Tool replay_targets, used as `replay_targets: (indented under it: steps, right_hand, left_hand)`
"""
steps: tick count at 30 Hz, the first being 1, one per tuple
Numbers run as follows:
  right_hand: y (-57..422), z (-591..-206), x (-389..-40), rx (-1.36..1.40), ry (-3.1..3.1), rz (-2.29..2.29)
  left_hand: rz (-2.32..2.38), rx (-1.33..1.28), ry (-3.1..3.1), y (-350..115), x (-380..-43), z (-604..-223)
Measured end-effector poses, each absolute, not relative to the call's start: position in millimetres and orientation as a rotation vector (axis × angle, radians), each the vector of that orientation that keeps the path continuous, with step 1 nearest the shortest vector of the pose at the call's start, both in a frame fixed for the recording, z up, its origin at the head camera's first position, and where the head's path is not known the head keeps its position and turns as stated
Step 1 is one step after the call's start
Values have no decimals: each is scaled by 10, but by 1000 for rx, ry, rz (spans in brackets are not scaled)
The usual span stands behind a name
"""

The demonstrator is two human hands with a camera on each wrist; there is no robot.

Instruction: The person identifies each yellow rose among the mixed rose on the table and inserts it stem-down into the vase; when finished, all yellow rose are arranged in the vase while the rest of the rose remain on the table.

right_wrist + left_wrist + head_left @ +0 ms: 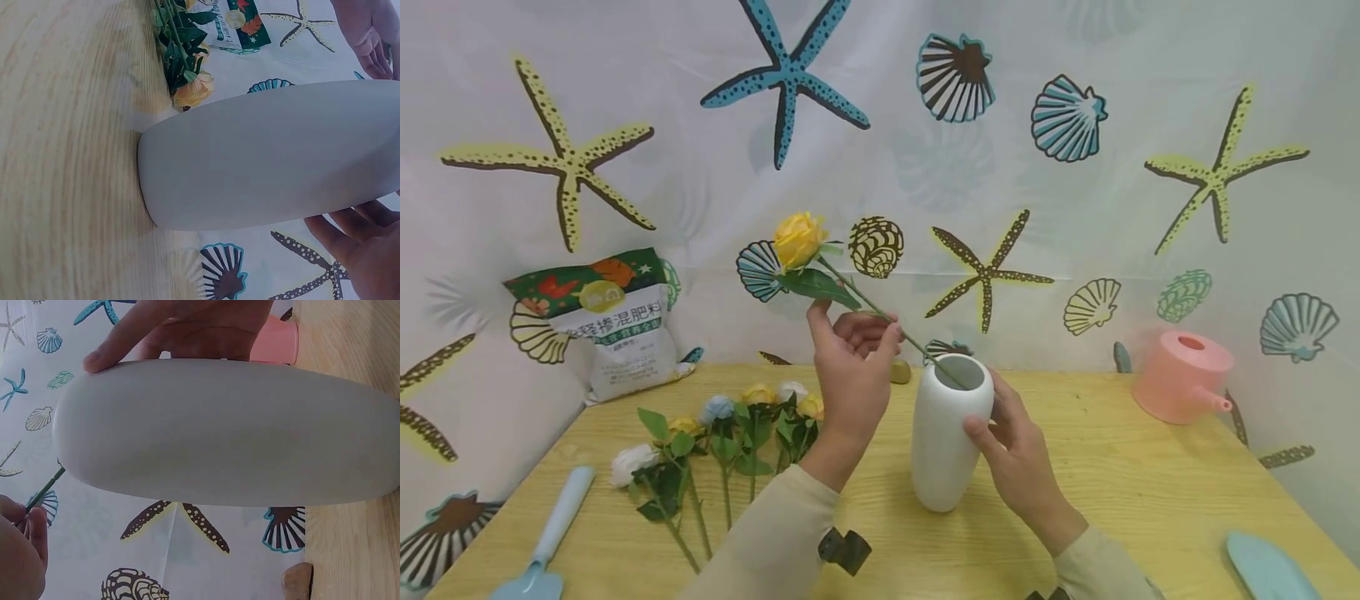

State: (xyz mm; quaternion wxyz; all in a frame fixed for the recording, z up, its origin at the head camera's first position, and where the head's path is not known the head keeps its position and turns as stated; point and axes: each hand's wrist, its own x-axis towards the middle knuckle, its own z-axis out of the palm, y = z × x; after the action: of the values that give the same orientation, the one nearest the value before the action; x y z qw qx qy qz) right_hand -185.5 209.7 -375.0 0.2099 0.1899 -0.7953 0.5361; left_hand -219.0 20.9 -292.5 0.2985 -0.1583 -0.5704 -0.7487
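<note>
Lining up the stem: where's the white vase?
In the head view, the white vase rests on the table just right of centre, held in the right grip.

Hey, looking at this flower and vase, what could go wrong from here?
The vase is tall and tapers toward its base, so it might tip if the right hand loosens or pushes it.

The yellow flower slants well out to one side, so it may flop over once the left hand releases the stem.

The left sleeve appears close to the loose flowers and could brush them.
</note>
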Motion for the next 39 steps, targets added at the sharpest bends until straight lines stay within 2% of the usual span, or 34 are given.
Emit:
replay_targets:
  steps: [12,25,39]
  right_hand:
    - [2100,-3777,-1843,525,-2216,1464]
    - [2075,-3753,-1852,511,-2252,1451]
    - [2090,-3753,-1869,494,-2280,1416]
  left_hand:
    - [-1650,-495,-1895,311,-2152,-2942]
    - [-1675,-409,-2098,317,-2058,-2955]
    - [-1720,-438,-2061,368,-2039,-3024]
